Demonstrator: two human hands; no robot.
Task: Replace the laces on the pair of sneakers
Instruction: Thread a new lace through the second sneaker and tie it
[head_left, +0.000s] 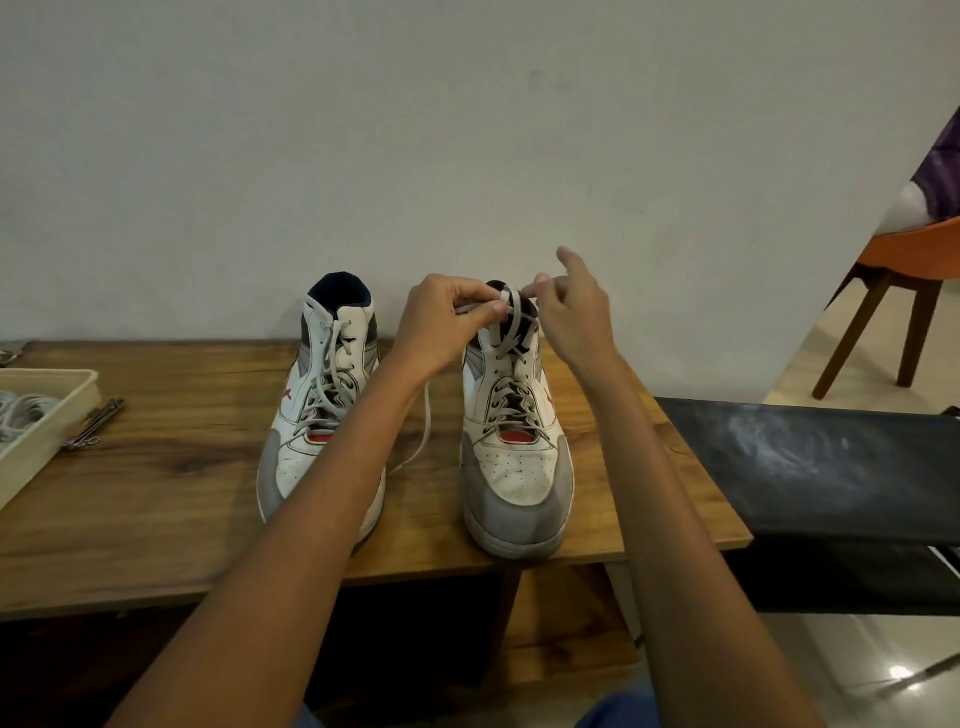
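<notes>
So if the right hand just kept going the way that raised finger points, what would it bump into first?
Probably the plain wall behind the table. The right hand points its finger up and away, past the sneaker, with nothing visible between, though depth is hard to judge.

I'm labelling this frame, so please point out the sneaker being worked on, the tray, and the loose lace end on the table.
right sneaker (519, 480): head view, on its grey toe cap.
tray (49, 375): head view, on its far rim.
loose lace end (422, 441): head view, on the strand hanging between the two sneakers.
</notes>
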